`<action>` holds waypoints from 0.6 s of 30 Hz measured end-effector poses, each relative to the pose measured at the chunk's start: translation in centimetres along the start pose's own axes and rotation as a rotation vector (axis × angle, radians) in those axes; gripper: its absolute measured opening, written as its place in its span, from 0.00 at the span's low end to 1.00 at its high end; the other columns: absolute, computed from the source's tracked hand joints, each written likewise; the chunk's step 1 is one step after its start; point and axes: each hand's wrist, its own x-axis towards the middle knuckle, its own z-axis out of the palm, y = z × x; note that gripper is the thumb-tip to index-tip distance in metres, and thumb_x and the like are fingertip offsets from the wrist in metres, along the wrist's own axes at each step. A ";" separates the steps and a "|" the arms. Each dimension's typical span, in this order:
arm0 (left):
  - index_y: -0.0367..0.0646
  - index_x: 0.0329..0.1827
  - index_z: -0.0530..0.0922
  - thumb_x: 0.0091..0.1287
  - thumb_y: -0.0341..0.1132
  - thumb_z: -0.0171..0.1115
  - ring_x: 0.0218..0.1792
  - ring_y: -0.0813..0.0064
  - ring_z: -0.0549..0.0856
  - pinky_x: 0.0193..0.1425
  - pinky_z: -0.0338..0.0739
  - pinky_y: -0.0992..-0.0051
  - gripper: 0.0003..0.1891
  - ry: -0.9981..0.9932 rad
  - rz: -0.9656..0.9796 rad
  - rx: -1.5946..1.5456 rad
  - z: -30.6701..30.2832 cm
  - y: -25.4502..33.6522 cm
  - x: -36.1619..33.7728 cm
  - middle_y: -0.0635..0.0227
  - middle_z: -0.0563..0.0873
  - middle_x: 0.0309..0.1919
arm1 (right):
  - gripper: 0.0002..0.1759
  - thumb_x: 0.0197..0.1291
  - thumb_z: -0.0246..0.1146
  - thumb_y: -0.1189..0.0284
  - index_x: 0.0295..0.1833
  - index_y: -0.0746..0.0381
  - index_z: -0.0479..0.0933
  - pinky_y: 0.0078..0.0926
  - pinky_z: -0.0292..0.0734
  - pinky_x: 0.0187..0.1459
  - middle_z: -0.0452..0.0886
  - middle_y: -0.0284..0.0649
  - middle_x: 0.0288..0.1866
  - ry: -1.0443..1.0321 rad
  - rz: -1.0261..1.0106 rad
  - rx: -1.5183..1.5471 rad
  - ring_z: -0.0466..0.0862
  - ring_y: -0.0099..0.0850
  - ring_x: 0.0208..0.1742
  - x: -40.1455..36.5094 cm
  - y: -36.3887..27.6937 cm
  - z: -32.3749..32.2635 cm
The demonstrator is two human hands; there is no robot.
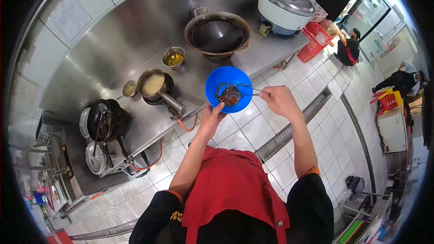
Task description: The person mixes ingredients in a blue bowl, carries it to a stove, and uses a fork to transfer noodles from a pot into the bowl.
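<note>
In the middle of the head view, a blue bowl (pixel 211 86) is held off the counter's front edge. My left hand (pixel 212 116) grips it at the near rim, thumb over the edge and fingers underneath. Dark brown, wet-looking food (pixel 230 96) lies in its bottom. Closed around the thin handle of a metal utensil (pixel 249 94), my right hand (pixel 279 101) is at the bowl's right side. The utensil's working end reaches into the food and is partly hidden, and I cannot tell its exact kind.
The steel counter (pixel 199 79) carries a large wok (pixel 219 36), a bowl of yellow oil (pixel 173 58), a saucepan (pixel 153 83) with its handle toward me, and a rice cooker (pixel 285 9). Dark pans (pixel 103 119) stand left. Two other people (pixel 349 49) are at the right.
</note>
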 end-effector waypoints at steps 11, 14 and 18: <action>0.40 0.63 0.65 0.66 0.37 0.62 0.55 0.64 0.79 0.62 0.72 0.61 0.25 -0.025 -0.016 0.017 0.5 -0.3 0.1 0.61 0.75 0.58 | 0.11 0.59 0.61 0.62 0.32 0.58 0.81 0.46 0.75 0.35 0.81 0.48 0.28 -0.017 -0.035 0.019 0.81 0.50 0.31 -0.5 1.6 0.2; 0.42 0.64 0.64 0.66 0.38 0.61 0.55 0.64 0.79 0.61 0.73 0.62 0.25 -0.095 -0.018 0.013 1.0 -0.3 -0.1 0.62 0.75 0.58 | 0.11 0.58 0.61 0.62 0.37 0.58 0.82 0.48 0.76 0.36 0.81 0.47 0.27 0.034 0.072 0.059 0.81 0.49 0.32 -0.5 0.9 1.9; 0.43 0.64 0.65 0.67 0.37 0.60 0.54 0.64 0.79 0.59 0.75 0.63 0.24 -0.075 -0.019 0.017 -0.1 -1.1 0.5 0.62 0.75 0.58 | 0.11 0.57 0.60 0.63 0.36 0.58 0.82 0.49 0.77 0.38 0.82 0.46 0.29 0.135 0.177 -0.007 0.82 0.49 0.34 -1.4 1.1 1.6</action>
